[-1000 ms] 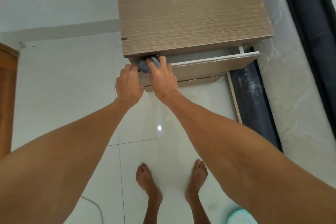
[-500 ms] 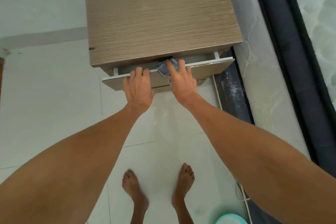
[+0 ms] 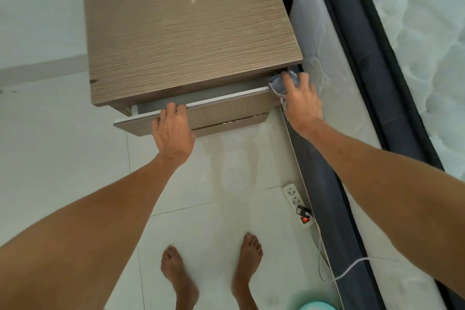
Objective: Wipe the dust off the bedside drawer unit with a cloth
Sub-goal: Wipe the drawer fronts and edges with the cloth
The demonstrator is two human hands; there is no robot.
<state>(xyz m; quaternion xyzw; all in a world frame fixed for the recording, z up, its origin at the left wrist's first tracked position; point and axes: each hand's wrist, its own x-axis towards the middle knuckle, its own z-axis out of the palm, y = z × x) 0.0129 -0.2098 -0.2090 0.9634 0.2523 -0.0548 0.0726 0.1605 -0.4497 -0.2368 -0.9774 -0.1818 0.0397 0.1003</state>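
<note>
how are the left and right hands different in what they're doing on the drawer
The left hand is bare, its fingers hooked over the top edge of the open drawer near the middle. The right hand presses a grey cloth at the drawer's right corner, beside the mattress. The left hand sits nearer the person than the right hand. Both are palm down, touching the same drawer.

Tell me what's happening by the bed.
A person is dusting the drawer unit. The left hand grips the front of the top drawer, which is pulled partly open. The right hand presses a grey cloth against the drawer's right end, next to the mattress. A power strip lies on the floor.
</note>
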